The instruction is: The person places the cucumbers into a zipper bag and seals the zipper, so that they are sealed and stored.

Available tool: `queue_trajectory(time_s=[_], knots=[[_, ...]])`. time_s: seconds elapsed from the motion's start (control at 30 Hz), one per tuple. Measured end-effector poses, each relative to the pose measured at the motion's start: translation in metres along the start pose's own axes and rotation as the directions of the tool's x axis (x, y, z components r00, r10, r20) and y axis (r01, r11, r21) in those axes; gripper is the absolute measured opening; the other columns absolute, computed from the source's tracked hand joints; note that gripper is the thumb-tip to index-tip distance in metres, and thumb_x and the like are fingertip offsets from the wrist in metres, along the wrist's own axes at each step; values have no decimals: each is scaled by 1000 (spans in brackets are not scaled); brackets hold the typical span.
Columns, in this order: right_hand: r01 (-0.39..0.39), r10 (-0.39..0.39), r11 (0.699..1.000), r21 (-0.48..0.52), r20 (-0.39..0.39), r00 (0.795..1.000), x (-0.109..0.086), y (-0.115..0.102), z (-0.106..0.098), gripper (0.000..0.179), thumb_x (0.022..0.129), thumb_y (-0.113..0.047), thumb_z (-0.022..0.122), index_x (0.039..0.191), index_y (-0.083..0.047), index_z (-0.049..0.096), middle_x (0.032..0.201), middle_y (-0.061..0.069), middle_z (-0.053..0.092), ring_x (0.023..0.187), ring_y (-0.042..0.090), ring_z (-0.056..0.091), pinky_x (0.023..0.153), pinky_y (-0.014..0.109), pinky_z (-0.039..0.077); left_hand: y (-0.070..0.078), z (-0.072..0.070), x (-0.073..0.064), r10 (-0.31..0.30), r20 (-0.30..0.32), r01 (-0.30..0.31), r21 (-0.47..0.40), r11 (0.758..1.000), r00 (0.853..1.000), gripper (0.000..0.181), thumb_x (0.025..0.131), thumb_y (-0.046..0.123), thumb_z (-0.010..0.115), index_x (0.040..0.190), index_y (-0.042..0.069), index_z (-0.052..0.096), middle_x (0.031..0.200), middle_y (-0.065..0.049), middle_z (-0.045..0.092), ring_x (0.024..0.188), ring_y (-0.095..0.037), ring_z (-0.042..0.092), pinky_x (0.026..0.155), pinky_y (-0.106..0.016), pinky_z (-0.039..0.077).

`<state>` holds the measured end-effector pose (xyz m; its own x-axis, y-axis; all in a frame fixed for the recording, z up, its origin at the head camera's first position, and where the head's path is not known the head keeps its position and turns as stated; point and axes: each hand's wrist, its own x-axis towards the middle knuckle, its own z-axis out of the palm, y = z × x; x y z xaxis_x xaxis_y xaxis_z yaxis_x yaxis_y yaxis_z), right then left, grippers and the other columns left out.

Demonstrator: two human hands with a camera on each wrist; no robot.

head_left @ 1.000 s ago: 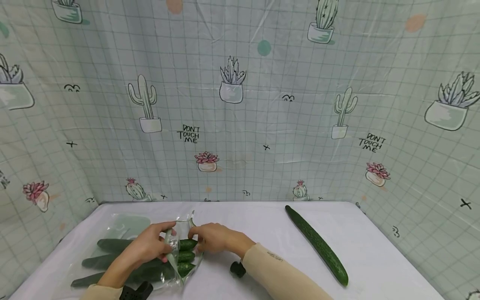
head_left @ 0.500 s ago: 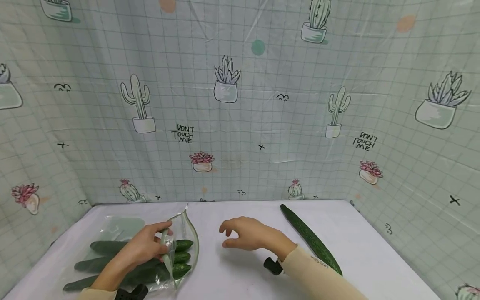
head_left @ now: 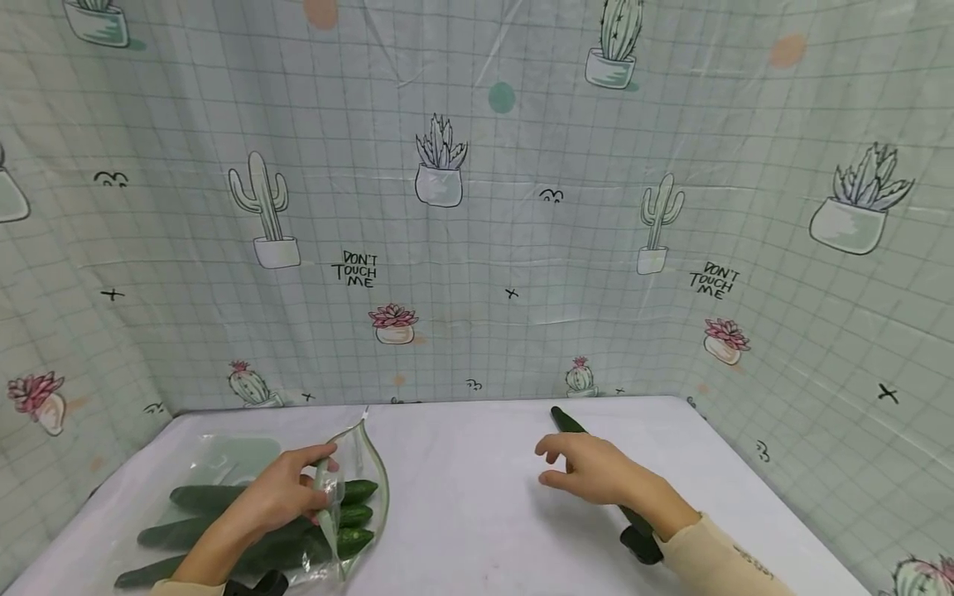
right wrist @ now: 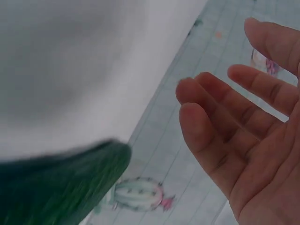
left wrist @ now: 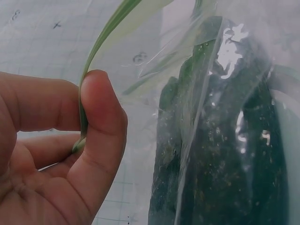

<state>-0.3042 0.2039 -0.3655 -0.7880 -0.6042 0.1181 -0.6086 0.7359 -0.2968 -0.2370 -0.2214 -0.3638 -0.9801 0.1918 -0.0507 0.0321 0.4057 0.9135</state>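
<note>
My left hand (head_left: 276,501) pinches one lip of a clear zip bag (head_left: 242,454) at the left of the table. In the left wrist view, the bag's green edge (left wrist: 101,47) runs between thumb and finger, and the mouth gapes toward the right. Several cucumbers (head_left: 356,542) lie side by side inside, tips near the opening. A lone cucumber (head_left: 566,421) lies on the table at the right, partly hidden by my right hand (head_left: 596,472). That hand hovers over it with loosely bent fingers, holding nothing. In the right wrist view, the cucumber's end (right wrist: 103,164) stays apart from the fingers.
The white tabletop (head_left: 455,488) spreads between the bag and the lone cucumber. A checked cloth printed with cactuses (head_left: 477,232) hangs behind the table and along both sides. Under the right wrist sits a black device (head_left: 641,546).
My right hand has left the bag's mouth and moved right, over the lone cucumber. My left hand keeps its pinch on the lip. The view has turned slightly right.
</note>
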Motion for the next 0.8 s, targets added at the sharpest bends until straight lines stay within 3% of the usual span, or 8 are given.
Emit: queue_trajectory(time_s=[0.2,0.37,0.6,0.8], knots=[[-78,77,997,0,-76,994,-25,26,-11,47,89,-34,68,130,-14,55,113,1,63,94,17,61,75,37,50,0,-1,1,1,3,-1,7,1000,1000,72,78,-16,61,142,-15,29,119,-22,50,65,-26,53,58,-43,54],[-115,113,993,-18,-88,990,-41,47,-15,54,88,-35,69,133,-9,53,121,8,59,104,28,59,81,44,50,-1,-2,0,23,17,-23,-4,1000,1000,73,78,-15,61,142,-16,27,120,-25,48,66,-26,53,58,-43,54],[-197,197,980,20,-39,980,-56,65,-13,61,85,-38,71,136,-11,50,126,14,53,103,31,59,77,45,50,-1,-2,-1,25,16,-25,-4,1000,1000,74,77,-16,62,142,-16,27,120,-27,48,66,-26,53,57,-42,54],[-228,226,969,92,29,974,-60,75,-9,70,85,-38,71,142,-9,43,117,17,57,86,20,58,69,40,48,0,0,1,9,3,-9,9,1000,1000,73,78,-15,63,143,-15,28,120,-24,49,65,-27,53,58,-42,54]])
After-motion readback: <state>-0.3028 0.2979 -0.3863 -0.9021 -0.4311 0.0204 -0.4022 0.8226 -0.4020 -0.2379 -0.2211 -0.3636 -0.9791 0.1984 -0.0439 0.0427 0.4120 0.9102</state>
